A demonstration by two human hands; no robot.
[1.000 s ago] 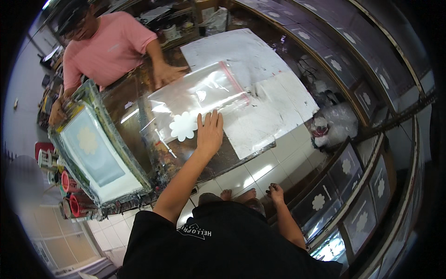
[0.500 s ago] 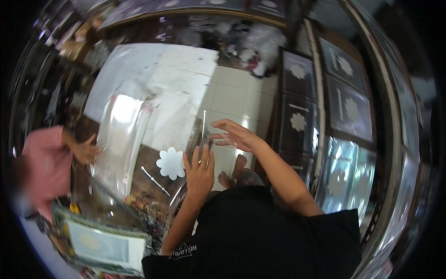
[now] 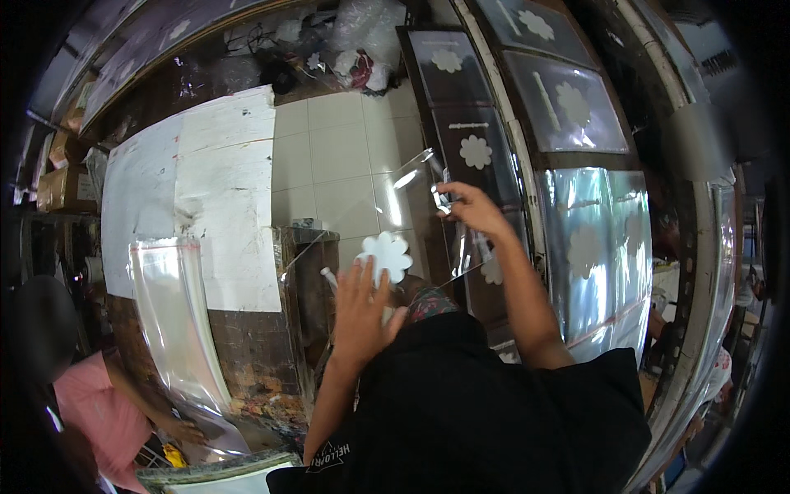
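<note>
A clear plastic sheet (image 3: pixel 354 216) with a white flower shape (image 3: pixel 385 258) and a short white bar printed on it hangs in front of me, past the table's edge. My right hand (image 3: pixel 473 207) pinches its far right edge, where the film is bent and glossy. My left hand (image 3: pixel 360 317) lies against the near side at the flower, fingers stretched out and slightly apart. Whether those fingers are over or under the film, I cannot tell. Left of me, a stack of clear plastic sheets (image 3: pixel 169 300) rests on the work table (image 3: pixel 259 346).
A large white board (image 3: pixel 226 165) covers the table's far part. Racks at the right carry dark panels (image 3: pixel 476 151) and clear sheets (image 3: pixel 592 247) with similar white flowers. A co-worker's hand (image 3: pixel 185 432) is at the lower left. Plastic bundles (image 3: pixel 362 70) lie beyond the tiled floor (image 3: pixel 329 156).
The printed sheet has come off the table and now hangs over the floor, in both my hands' reach. My view has swung right. The co-worker's hand has moved toward the near end of the stack.
</note>
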